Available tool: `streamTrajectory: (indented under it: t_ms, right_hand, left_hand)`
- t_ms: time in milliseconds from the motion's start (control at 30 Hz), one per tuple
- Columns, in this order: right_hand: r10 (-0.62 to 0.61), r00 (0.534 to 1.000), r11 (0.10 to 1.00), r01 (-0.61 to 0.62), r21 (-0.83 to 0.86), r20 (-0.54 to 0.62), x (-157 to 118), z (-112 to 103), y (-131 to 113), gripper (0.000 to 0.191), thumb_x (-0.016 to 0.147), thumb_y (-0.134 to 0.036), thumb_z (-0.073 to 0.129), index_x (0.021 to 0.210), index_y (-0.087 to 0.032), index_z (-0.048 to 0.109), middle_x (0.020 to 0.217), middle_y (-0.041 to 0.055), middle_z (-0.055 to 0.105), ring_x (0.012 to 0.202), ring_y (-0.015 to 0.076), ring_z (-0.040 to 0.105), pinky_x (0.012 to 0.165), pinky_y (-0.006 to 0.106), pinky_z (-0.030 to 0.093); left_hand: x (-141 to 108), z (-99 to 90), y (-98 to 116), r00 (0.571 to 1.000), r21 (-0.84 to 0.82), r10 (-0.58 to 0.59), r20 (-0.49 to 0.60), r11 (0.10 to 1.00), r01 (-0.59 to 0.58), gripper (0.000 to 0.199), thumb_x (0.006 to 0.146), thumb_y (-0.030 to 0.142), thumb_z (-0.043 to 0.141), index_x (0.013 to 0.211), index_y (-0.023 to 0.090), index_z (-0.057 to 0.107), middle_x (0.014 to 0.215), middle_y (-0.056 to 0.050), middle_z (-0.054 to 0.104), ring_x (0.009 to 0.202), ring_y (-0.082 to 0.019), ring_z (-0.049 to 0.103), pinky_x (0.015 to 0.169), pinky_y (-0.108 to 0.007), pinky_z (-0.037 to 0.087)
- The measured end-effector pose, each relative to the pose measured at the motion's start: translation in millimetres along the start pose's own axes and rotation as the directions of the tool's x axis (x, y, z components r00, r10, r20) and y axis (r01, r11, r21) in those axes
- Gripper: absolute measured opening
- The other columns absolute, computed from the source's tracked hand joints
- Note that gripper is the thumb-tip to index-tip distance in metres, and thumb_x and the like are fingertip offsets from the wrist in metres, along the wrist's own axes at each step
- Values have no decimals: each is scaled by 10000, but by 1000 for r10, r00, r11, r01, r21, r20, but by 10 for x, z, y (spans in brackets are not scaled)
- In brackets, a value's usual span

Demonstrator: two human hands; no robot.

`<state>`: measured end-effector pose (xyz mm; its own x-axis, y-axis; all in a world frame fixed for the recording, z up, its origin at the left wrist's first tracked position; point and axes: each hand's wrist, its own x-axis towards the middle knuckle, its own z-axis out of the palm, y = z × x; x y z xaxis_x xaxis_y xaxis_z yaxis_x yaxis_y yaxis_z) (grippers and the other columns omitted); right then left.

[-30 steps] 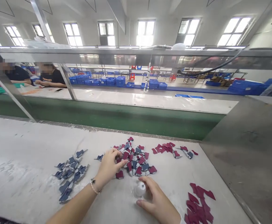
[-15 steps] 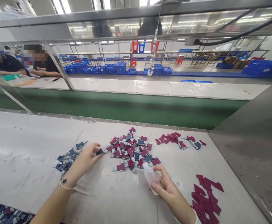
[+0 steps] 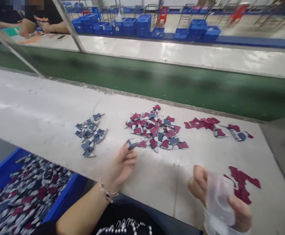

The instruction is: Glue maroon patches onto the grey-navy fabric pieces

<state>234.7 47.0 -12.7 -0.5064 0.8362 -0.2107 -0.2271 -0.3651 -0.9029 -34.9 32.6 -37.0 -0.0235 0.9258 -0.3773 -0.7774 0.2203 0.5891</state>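
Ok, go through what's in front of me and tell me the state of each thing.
Left hand: raised, pinching a grey piece.
Right hand: gripping a clear plastic bottle.
Blue bin: heaped with mixed pieces.
Grey pieces: loose pile.
Red pieces: loose pile.

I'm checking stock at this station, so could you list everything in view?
blue crate: one, blue, below the table at lower left
loose pieces: many, navy, white and maroon, heaped in the crate
work table: one, whitish, across the middle
grey pieces: over a dozen, grey, left on the table
mixed pile: many, maroon and grey, mid-table
maroon pieces: many, maroon, right side of the table
green conveyor belt: one, green, beyond the table
distant crates: many, blue, far back
co-workers: two, dark tops, upper left
grey piece: one, grey, in the left hand
clear plastic bottle: one, translucent, in the right hand
left hand: one, bare, braceleted, lower middle
right hand: one, bare, lower right
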Motion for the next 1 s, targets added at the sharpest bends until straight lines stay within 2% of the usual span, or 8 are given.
streamTrajectory:
  t_ms: [167, 367, 533, 633, 733, 800, 900, 1000]
  right_hand:
    - [-13, 991, 998, 4, 63, 136, 35, 6, -40, 369, 750, -606, 566, 716, -266, 426, 491, -40, 290, 438, 142, 175, 451, 324, 148]
    - [-87, 995, 996, 89, 32, -52, 0, 89, 25, 405, 779, -654, 515, 671, -268, 458, 515, -42, 302, 402, 130, 214, 410, 295, 162]
    - [-86, 996, 991, 89, -99, 39, -126, -20, 53, 528, 731, -745, 637, 985, -283, 614, 701, 8, 590, 500, 157, 480, 449, 293, 347]
    - [-57, 997, 982, 64, -176, 47, -228, 25, -83, 497, 707, -584, 804, 1076, -301, 630, 916, 27, 669, 714, 189, 609, 594, 303, 476]
    - [-18, 1000, 953, 13, -302, -16, -285, 215, -252, 385, 765, -271, 813, 1100, -305, 627, 929, 14, 688, 748, 179, 653, 632, 280, 525]
    - [-89, 992, 898, 43, -438, -85, -293, 372, -326, 388, 742, -160, 790, 1071, -297, 636, 867, -3, 693, 672, 162, 659, 584, 259, 523]
    - [-290, 947, 763, 142, -631, -138, -283, 578, -371, 402, 635, -157, 808, 967, -275, 615, 807, -14, 691, 609, 169, 660, 535, 268, 514]
    - [-317, 936, 716, 133, -686, -149, -259, 706, -388, 354, 597, -205, 781, 861, -259, 552, 703, -24, 679, 521, 172, 642, 467, 280, 498]
  left_hand:
    - [42, 54, -30, 999, -177, -36, 0, 984, 35, 383, 608, 318, 928, 905, 205, 714, 759, 4, 505, 682, -69, 484, 568, -92, 473]
    - [56, 58, -52, 992, -317, -128, 18, 940, 127, 316, 695, 412, 872, 967, 323, 738, 838, 16, 599, 771, -68, 591, 584, -87, 483]
    - [-24, 17, -168, 955, 199, -221, 196, 963, 182, 248, 845, 424, 739, 1033, 264, 720, 1039, -45, 688, 884, -165, 704, 628, -181, 555]
    - [-116, 40, -189, 903, 439, -292, 315, 888, 134, 209, 953, 319, 613, 1141, 246, 670, 1159, -89, 675, 979, -198, 708, 718, -226, 582]
    - [-208, 99, -186, 892, 544, -313, 327, 834, 93, 363, 813, 178, 774, 1139, 251, 630, 1292, -73, 607, 979, -178, 689, 834, -263, 576]
    - [-265, 143, -193, 907, 592, -290, 306, 804, 58, 416, 720, 107, 834, 1052, 231, 615, 1234, -57, 628, 931, -162, 682, 844, -271, 572]
    - [-334, 205, -215, 926, 628, -270, 264, 777, 47, 366, 748, 98, 806, 985, 217, 554, 979, -17, 694, 884, -161, 692, 812, -268, 576]
    - [-376, 249, -231, 925, 588, -256, 281, 808, 44, 506, 784, 72, 766, 1108, 288, 444, 1048, 9, 709, 865, -147, 726, 784, -251, 590]
